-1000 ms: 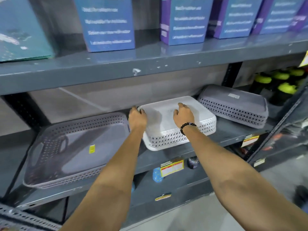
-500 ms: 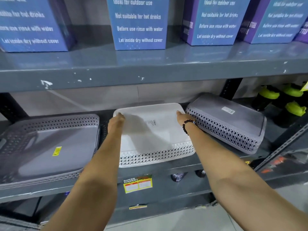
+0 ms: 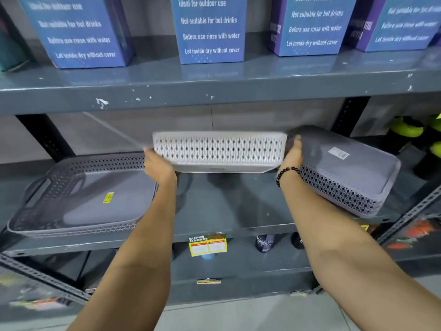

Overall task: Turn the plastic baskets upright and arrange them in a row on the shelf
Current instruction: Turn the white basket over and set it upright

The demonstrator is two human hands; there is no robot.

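Both hands clamp the short ends of the white perforated basket point(image 3: 219, 151), the left hand point(image 3: 158, 165) on one end and the right hand point(image 3: 291, 156), with a black bead bracelet point(image 3: 287, 173) on its wrist, on the other. They hold it clear of the grey metal shelf point(image 3: 222, 209), tipped on edge so its long latticed wall faces the camera; it looks caught mid-flip, neither upside down nor upright. Just outside the left hand a grey basket point(image 3: 78, 197) sits open side up, a yellow sticker on its floor, so that one seems finished. Touching the right hand, a second grey basket point(image 3: 346, 173) lies bottom up and slightly tilted, a white label on its base; it has yet to be turned. Roughly a third appears done, then, with this flip to finish, one more basket to turn, and the row to straighten. Farther back and above the hands, blue boxes point(image 3: 210, 29) stand on the upper shelf.
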